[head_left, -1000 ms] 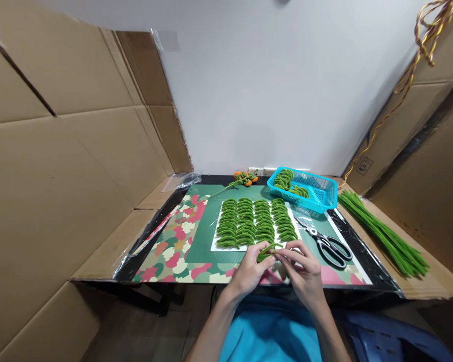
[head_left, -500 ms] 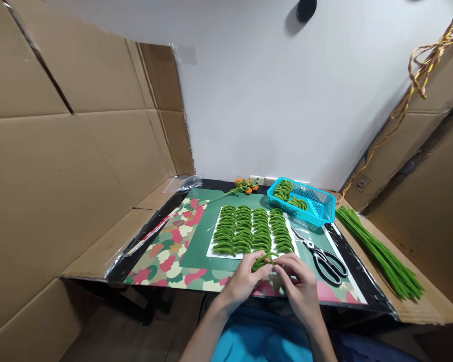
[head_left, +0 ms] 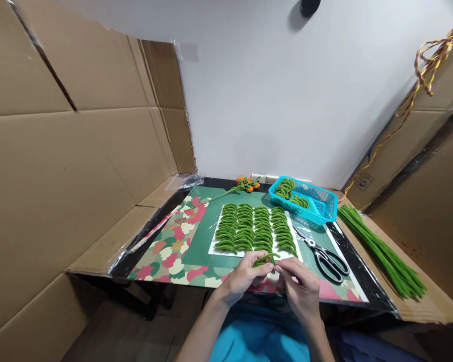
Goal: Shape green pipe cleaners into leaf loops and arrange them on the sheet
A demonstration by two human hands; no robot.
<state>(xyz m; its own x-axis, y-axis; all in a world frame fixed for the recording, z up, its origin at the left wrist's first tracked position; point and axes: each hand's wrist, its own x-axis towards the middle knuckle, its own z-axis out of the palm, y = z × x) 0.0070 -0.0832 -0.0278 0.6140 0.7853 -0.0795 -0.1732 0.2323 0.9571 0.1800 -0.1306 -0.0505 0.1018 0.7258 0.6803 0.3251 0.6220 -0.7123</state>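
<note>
Both hands meet at the near edge of the table over one bent green pipe cleaner piece (head_left: 265,258). My left hand (head_left: 244,279) pinches its left end between thumb and fingers. My right hand (head_left: 301,287) grips its right end, fingers curled. Just beyond them, four rows of folded green pipe cleaner leaves (head_left: 254,229) lie on a white sheet (head_left: 215,242).
Black scissors (head_left: 326,255) lie right of the sheet. A blue basket (head_left: 322,203) with more green leaves stands at the back right. Straight green pipe cleaners (head_left: 384,254) lie in a bundle on the cardboard at far right. An orange-flowered stem (head_left: 238,186) lies at the back. Cardboard walls enclose both sides.
The view has shifted slightly; both hands stay together on the green piece at the table's near edge, their fingers working it a little.
</note>
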